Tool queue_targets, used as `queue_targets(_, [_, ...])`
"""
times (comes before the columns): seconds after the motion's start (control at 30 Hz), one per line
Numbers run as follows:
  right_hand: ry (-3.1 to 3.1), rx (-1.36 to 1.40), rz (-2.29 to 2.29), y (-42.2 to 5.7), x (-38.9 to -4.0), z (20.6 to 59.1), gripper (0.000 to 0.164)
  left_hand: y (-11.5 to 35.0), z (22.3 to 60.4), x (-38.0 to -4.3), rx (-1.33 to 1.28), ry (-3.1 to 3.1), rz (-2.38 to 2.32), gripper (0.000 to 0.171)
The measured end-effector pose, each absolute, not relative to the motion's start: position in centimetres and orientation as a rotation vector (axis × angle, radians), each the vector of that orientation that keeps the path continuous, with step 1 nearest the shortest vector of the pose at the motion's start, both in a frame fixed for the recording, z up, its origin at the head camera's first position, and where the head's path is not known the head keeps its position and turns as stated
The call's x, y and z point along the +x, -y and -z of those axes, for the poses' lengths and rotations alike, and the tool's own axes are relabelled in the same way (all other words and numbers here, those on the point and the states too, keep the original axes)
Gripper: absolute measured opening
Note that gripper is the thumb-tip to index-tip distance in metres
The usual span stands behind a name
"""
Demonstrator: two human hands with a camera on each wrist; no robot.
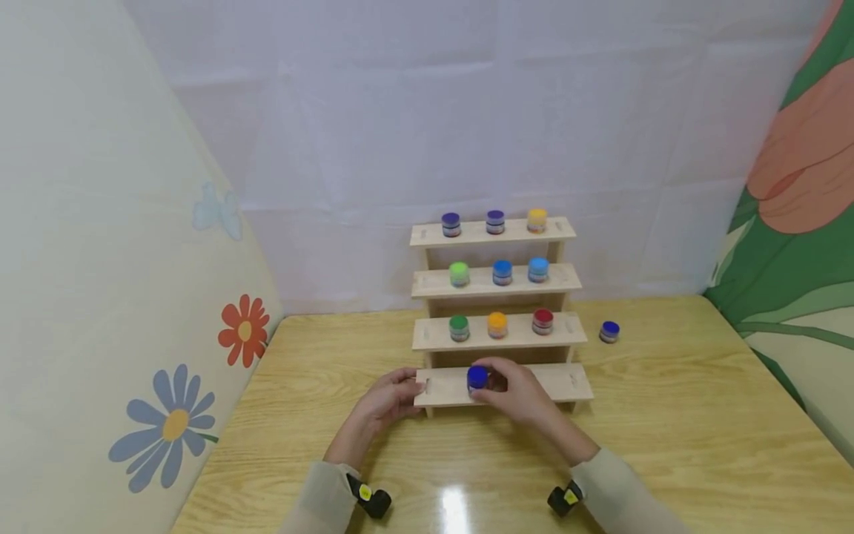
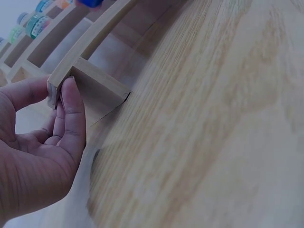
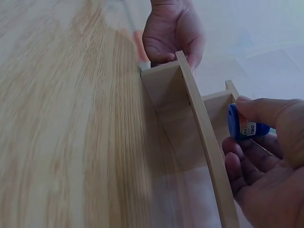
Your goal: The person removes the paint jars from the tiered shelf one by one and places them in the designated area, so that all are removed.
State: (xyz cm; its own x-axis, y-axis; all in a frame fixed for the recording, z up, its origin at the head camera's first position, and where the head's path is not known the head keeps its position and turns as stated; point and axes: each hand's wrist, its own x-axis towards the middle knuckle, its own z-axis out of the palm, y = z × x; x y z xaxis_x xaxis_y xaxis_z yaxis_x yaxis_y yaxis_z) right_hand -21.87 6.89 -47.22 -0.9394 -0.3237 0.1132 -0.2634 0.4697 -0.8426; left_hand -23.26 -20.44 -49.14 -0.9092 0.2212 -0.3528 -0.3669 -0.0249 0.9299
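A four-tier wooden display rack stands on the table. My left hand pinches the left end of its lowest shelf, with the thumb and a fingertip on opposite faces of the board. My right hand holds a small paint jar with a dark blue lid between thumb and fingers, over the middle of that shelf. Sideways in the right wrist view, the jar shows a printed label and sits close to the board's edge.
Each upper tier holds three jars, among them a green one, a light green one and a yellow one. Another blue-lidded jar stands on the wooden table right of the rack. A white cloth hangs behind.
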Motion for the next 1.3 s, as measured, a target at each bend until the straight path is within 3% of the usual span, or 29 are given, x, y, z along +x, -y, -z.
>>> queue_targets(0.83, [-2.871, -0.416, 1.474, -17.2, -19.8, 45.9, 0.043, 20.6, 49.8, -23.4, -0.145, -1.839, -2.008, 0.048])
queue_targets(1.3, [-3.02, -0.328, 1.361, -22.7, -20.6, 46.3, 0.047, 20.6, 49.6, -23.5, -0.128, -1.823, -2.016, 0.048])
